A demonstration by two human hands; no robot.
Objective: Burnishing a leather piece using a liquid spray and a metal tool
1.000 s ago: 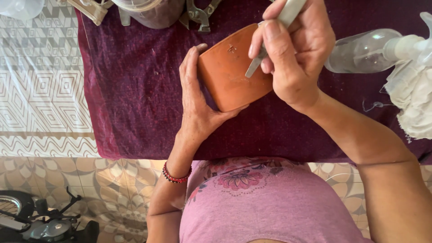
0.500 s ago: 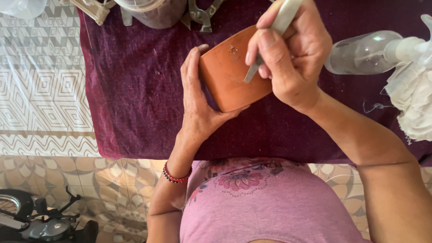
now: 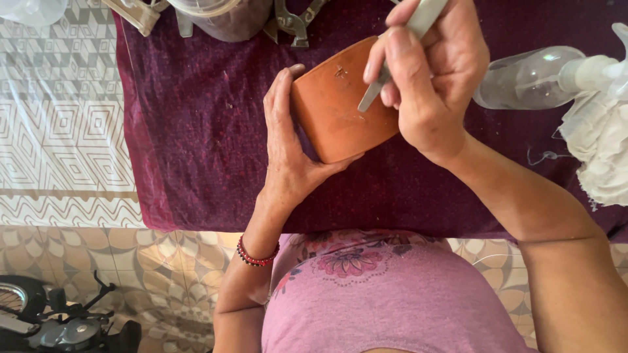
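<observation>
We pinch a slim metal tool (image 3: pixel 392 62) between the thumb and fingertips (image 3: pixel 391 49) of our right hand (image 3: pixel 432 85), its tip on the side of a terracotta cup (image 3: pixel 337 104) that our left hand (image 3: pixel 291 150) clamps from beneath above the maroon cloth (image 3: pixel 196 131). Light pressure and a steady cradling grip seem wisest here. Beside us, a clear plastic bottle (image 3: pixel 530 78) lies on its side, apparently empty, while the jar (image 3: pixel 226 16) at the top edge hides its contents.
</observation>
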